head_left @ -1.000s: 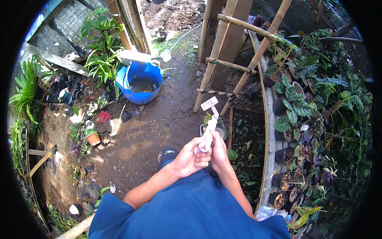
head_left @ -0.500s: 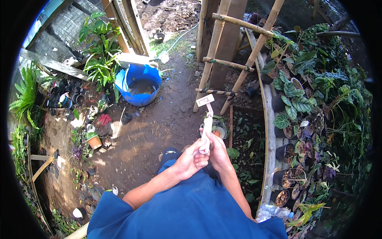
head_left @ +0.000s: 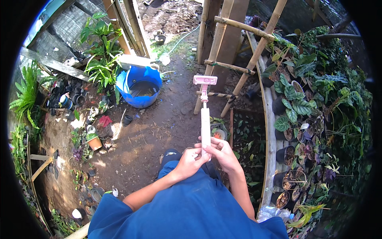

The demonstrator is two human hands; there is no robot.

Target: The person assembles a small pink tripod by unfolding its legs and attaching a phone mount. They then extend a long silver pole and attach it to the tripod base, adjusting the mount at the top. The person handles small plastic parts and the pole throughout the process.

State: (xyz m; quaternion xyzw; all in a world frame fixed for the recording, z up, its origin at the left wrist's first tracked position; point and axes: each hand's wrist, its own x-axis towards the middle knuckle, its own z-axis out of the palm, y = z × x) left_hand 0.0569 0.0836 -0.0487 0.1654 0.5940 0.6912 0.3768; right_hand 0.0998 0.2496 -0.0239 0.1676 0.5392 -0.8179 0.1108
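Note:
A pink selfie stick (head_left: 205, 125) points up and away from me, its pale handle low and its flat phone clamp (head_left: 205, 80) at the far end. My left hand (head_left: 190, 162) is closed round the bottom of the handle from the left, thumb and fingers pinching it. From the other side my right hand (head_left: 223, 154) grips the same lower part, its thumb lying across the front. Both hands meet just in front of my blue shirt (head_left: 187, 199). The clamp holds no phone. Fingers partly hide the handle's lower end.
A blue bucket (head_left: 140, 88) of dark water stands ahead on the left. A bamboo ladder (head_left: 234, 65) leans ahead on the right. Potted plants line a wooden rail (head_left: 270, 147) at right; an orange pot (head_left: 94, 142) sits on the dirt floor (head_left: 143, 135), left.
The selfie stick has turned from a tilted, sideways pose to nearly straight, its clamp now facing level and farther from my hands. My right hand has shifted slightly right and lower.

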